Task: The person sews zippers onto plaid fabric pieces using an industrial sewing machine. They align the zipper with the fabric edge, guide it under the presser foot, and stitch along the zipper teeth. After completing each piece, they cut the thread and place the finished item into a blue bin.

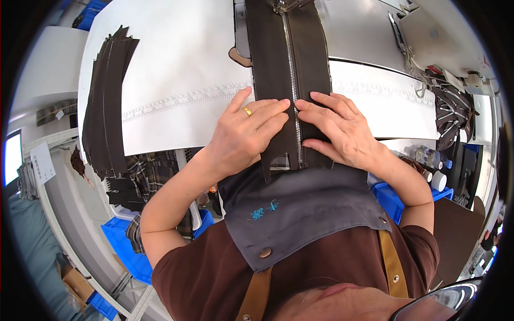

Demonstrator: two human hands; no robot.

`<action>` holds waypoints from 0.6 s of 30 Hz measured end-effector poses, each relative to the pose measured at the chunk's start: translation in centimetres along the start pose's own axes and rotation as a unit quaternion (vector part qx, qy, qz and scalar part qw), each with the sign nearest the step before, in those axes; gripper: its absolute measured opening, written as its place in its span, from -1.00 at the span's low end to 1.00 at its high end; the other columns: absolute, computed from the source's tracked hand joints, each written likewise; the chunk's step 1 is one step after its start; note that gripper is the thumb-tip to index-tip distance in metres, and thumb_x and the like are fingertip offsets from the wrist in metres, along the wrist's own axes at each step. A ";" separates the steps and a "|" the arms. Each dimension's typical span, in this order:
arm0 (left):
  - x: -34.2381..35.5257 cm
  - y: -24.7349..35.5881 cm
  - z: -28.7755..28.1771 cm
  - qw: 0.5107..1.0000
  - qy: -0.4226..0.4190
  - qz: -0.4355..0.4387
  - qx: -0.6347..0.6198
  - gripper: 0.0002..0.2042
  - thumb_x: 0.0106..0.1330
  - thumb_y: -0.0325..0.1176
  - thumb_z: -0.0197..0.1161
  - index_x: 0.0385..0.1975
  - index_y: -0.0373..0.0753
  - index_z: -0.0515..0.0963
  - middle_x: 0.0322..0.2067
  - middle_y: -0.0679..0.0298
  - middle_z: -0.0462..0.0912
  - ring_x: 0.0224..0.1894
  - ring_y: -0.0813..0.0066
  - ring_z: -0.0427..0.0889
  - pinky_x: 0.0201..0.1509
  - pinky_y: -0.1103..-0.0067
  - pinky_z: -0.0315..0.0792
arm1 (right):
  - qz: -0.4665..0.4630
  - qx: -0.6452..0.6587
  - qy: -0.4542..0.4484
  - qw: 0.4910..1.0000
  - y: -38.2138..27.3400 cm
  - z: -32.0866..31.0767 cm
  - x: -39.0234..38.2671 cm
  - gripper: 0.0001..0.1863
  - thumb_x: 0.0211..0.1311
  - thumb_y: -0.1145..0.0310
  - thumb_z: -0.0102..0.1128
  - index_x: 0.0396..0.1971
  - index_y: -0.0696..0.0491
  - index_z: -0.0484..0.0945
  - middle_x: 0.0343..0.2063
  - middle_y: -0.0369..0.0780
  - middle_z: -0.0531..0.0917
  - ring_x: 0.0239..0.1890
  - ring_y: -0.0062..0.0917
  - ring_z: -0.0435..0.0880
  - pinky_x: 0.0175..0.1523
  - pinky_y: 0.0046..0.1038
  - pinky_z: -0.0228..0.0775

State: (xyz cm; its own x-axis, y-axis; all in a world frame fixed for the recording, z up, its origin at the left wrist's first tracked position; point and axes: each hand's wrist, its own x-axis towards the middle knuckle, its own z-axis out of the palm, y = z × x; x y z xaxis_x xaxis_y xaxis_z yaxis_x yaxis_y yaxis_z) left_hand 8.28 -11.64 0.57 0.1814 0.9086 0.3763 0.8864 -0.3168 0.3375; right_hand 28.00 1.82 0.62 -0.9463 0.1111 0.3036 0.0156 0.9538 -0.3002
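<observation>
A dark brown fabric piece [269, 59] runs lengthwise over the white table, with a silver metal zipper [290, 59] along its middle. Its far end lies under the presser foot [280, 7] of a sewing machine. My left hand [249, 125], with a gold ring, rests flat on the fabric left of the zipper, fingers stretched toward the teeth. On the other side my right hand [340, 125] lies with fingers extended, their tips beside the zipper. Both hands press on the cloth without gripping it. The near end of the fabric hangs over the table edge onto my grey apron [305, 214].
Printed ruler scales cross the white table [176, 64]. A stack of dark fabric strips [107, 107] lies at the left. Zippered pieces [454, 109] hang at the right edge, near small scissors-like snips [396, 33]. Blue bins [126, 249] stand below.
</observation>
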 end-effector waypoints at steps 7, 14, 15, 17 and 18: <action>1.4 -3.2 -1.4 0.997 -0.062 0.024 0.047 -0.73 0.17 -0.49 0.12 -0.12 -0.20 0.56 0.02 0.36 0.56 0.03 0.45 0.54 0.31 0.06 -0.05 | -0.010 0.001 -0.015 1.000 0.2 -0.2 0.2 -0.47 -0.01 0.23 0.32 0.05 -0.08 0.49 0.08 -0.31 0.46 0.08 -0.35 0.42 0.10 -0.23 0.29; 6.7 -8.5 0.4 0.994 0.028 -0.028 0.098 -0.68 0.16 -0.13 0.25 -0.13 -0.10 0.58 -0.04 0.41 0.58 -0.01 0.44 0.50 0.25 0.01 0.04 | -0.014 0.017 -0.029 0.999 0.2 -0.6 0.6 -0.49 -0.04 0.24 0.33 0.01 -0.08 0.52 0.04 -0.29 0.47 0.05 -0.37 0.42 0.09 -0.26 0.29; 6.8 -8.5 0.4 0.994 0.020 -0.042 0.094 -0.68 0.16 -0.14 0.26 -0.12 -0.09 0.58 -0.02 0.44 0.57 0.01 0.42 0.49 0.27 0.03 0.00 | -0.013 0.016 -0.032 0.999 0.3 -0.7 0.7 -0.50 -0.05 0.24 0.33 0.00 -0.08 0.52 0.04 -0.28 0.47 0.05 -0.37 0.42 0.09 -0.27 0.29; 6.6 -8.2 0.3 0.994 0.005 -0.072 0.086 -0.68 0.15 -0.16 0.28 -0.10 -0.08 0.58 0.03 0.50 0.55 0.04 0.40 0.46 0.32 0.06 -0.09 | -0.026 0.011 -0.030 0.999 0.4 -0.8 0.6 -0.52 -0.05 0.24 0.33 -0.03 -0.08 0.53 0.05 -0.28 0.46 0.06 -0.37 0.41 0.09 -0.27 0.29; 6.6 -8.2 0.4 0.994 0.008 -0.080 0.073 -0.68 0.14 -0.15 0.28 -0.12 -0.07 0.58 0.03 0.51 0.54 0.03 0.41 0.46 0.33 0.06 -0.10 | -0.032 0.009 -0.029 0.999 0.5 -0.9 0.6 -0.52 -0.05 0.24 0.33 -0.04 -0.08 0.54 0.05 -0.27 0.46 0.06 -0.37 0.41 0.09 -0.27 0.29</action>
State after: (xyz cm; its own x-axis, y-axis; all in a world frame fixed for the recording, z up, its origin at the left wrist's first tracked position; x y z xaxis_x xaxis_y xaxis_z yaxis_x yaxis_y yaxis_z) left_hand 2.38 -2.99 -0.03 0.0268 0.9395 0.3414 0.9561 -0.1238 0.2657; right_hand 27.72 2.56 1.46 -0.9624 0.0321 0.2699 -0.0520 0.9529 -0.2988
